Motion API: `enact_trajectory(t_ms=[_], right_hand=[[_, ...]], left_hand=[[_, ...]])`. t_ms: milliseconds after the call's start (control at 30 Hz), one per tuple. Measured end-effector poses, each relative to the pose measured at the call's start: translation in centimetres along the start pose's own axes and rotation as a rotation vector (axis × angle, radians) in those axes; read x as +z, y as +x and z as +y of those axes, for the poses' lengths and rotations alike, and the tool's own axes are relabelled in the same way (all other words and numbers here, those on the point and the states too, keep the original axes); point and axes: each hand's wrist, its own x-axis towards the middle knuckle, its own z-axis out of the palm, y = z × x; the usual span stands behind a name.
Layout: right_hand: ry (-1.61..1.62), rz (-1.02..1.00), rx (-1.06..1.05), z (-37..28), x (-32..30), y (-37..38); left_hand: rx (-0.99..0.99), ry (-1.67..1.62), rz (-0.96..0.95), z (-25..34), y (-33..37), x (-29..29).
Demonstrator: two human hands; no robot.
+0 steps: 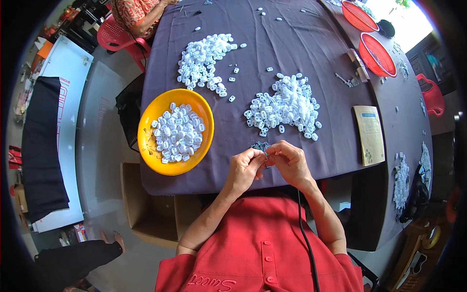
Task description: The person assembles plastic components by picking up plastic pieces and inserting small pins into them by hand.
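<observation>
My left hand [244,168] and my right hand [292,164] meet close to the table's near edge, fingertips pinched together. What they hold is too small and too covered by the fingers to name. Just beyond the fingertips lies a small heap of thin dark grey pieces [259,145]. Past it spreads a pile of small white oval plastic pieces [287,104], many showing two dark holes. To the left stands a yellow-orange bowl [206,138] holding more such white pieces [179,134].
Another white pile [199,61] lies farther left on the dark tablecloth [301,44]. A tan booklet [368,136] rests at right. Two red baskets [377,56] stand at the far right. Someone in a patterned top [134,17] sits at far left. An open cardboard box [151,209] is below the table edge.
</observation>
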Motion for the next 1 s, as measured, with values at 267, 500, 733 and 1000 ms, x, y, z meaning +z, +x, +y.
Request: enact_trajectory(t_ms=[267, 500, 733, 1000], right_hand=[[0.178, 0.027, 0.138, 0.22, 0.24, -0.07], [0.123, 0.022, 0.095, 0.73, 0.26, -0.22], [0.124, 0.026, 0.076, 0.44, 0.18, -0.26], [0.120, -0.001, 0.033, 0.60, 0.22, -0.39]], left_hand=[[0.010, -0.007, 0.009, 0.19, 0.17, -0.02], [0.065, 0.059, 0.005, 0.29, 0.19, 0.19], [0.049, 0.042, -0.002, 0.78, 0.06, 0.17], [0.081, 0.071, -0.013, 0.47, -0.09, 0.10]])
